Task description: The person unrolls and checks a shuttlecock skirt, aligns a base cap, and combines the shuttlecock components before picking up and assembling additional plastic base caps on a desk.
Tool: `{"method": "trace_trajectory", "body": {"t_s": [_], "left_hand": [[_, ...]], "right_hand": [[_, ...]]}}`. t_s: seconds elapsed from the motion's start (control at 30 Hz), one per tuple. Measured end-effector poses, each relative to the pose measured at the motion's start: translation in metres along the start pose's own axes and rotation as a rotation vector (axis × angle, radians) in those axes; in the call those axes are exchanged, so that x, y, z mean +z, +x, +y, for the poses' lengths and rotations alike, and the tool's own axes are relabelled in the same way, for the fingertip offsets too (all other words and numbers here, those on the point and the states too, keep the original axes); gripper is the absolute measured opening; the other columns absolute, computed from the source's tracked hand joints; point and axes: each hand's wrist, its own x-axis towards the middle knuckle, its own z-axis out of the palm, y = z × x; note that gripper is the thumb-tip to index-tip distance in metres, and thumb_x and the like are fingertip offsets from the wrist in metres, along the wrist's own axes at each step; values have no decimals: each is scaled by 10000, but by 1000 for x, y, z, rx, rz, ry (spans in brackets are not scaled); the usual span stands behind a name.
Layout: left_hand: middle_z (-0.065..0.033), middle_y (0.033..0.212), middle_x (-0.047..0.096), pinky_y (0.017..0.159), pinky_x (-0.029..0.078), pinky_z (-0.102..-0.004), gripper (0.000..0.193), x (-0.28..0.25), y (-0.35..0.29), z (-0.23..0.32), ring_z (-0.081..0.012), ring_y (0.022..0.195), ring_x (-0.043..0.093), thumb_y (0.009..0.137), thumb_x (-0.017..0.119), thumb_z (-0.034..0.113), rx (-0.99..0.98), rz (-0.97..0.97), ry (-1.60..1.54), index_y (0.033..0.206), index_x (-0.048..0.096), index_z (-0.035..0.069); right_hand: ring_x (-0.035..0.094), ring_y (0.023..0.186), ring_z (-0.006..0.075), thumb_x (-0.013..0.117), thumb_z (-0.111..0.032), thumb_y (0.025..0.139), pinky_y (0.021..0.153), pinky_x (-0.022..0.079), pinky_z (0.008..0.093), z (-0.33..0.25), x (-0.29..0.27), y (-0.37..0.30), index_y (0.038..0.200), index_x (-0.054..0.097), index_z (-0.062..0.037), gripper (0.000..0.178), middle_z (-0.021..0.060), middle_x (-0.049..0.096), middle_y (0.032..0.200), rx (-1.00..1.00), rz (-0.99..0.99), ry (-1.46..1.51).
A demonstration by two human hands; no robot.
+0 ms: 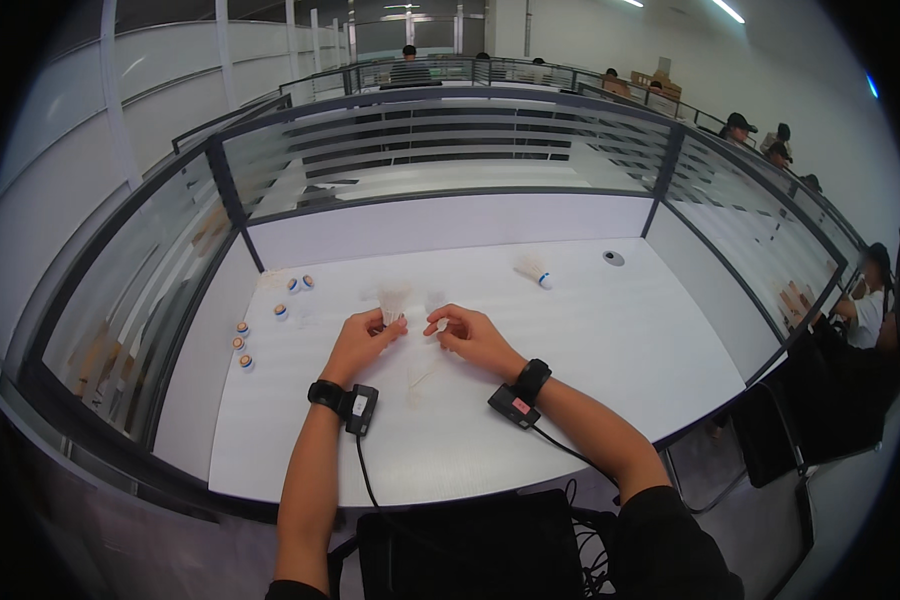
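Note:
My left hand [368, 338] is closed around the lower end of a white feather shuttlecock skirt [394, 300], its feathers fanning upward. To the right, my right hand [473, 338] has thumb and fingertips curled together. Something small and whitish shows at those fingertips, too faint to name. Loose pale feather bits [417, 383] lie on the white table [570, 400] below and between my hands. Further back on the right, a whole shuttlecock [535, 273] with a blue band lies on its side.
Several shuttlecock heads [246, 362] with blue bands and tan tops stand along the table's left side. Low partitions with striped glass [450, 150] enclose the table. A cable hole [614, 258] sits at the back right. A black chair [770, 430] stands beyond the right edge; people sit further off.

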Motion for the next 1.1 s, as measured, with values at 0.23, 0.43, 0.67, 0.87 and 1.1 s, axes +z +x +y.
{"method": "trace_trajectory", "body": {"t_s": [0.23,0.43,0.67,0.87,1.1], "left_hand": [[-28,893,742,702,486,-255,348,-3,2,-3,-84,761,605,968,696,349,-17,18,1,1048,729,12],[-32,894,745,695,487,-247,313,-1,4,0,-82,743,595,991,668,315,10,19,-68,1073,697,15],[-38,896,749,690,482,-246,324,1,5,1,-84,741,584,984,675,317,-13,-8,-3,1060,706,3],[-42,899,753,696,484,-243,317,-1,4,1,-83,750,592,985,676,308,-14,-16,-25,1065,707,3],[-54,906,756,715,498,-247,348,0,3,0,-94,776,625,978,689,324,18,-18,9,1057,704,-14]], "right_hand": [[552,714,52,568,-3,895,671,470,240,-3,1,1,1159,605,0,267,35,719,1018,15,5,-19],[583,814,64,563,-13,927,716,475,231,-5,-5,0,1187,603,-14,263,42,711,1064,23,-37,-97],[571,783,64,567,-44,944,707,470,231,-4,-5,-3,1155,613,-21,217,41,716,1012,41,-29,-20],[591,822,66,566,-33,935,729,474,232,-7,-4,-1,1146,614,-19,217,45,712,1017,62,-50,-56],[623,879,60,580,-38,942,722,476,227,-10,-3,-2,1159,622,-21,221,53,723,1037,70,-57,-94]]}}
